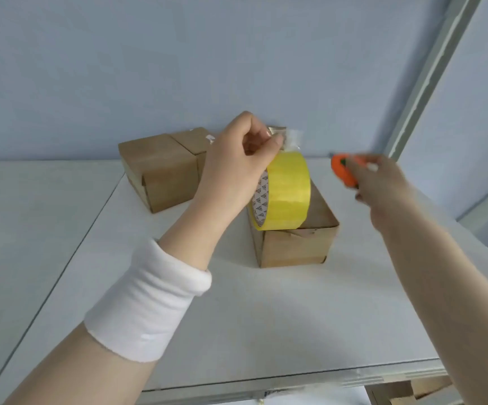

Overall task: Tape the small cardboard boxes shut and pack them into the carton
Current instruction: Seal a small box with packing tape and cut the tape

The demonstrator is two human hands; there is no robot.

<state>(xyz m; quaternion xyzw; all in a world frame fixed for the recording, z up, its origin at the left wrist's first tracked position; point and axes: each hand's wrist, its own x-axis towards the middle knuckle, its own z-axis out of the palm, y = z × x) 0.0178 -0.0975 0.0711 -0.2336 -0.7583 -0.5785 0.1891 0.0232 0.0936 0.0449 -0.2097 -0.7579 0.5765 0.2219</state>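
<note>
A white wristband [149,302] on the left forearm sits closest, low over the table [236,331]. Beyond it the left hand [236,159] is curled, pinching the free end of clear tape [292,140] just above a yellow roll [286,191]. The roll stands on edge on top of the near box [292,247], whose top looks not yet sealed. The right hand [383,188] is blurred, but its fingers wrap an orange cutter [343,171], nose pointing at the lifted tape, a little apart from it. Two more boxes [158,173] sit touching each other at the back left, against the wall. No carton is clearly in view.

The step in hand looks like cutting a strip free. The main risk is the blade: the pinching fingertips are right beside the short stretch of tape the cutter must cross, so a quick or badly aimed pass could nick them. The lifted end is short and limp, and it may fold onto itself or stick to the fingers if it goes slack. The roll is only balanced on edge, so a tug from the cut could roll it off the box or press the unsealed top inward.
</note>
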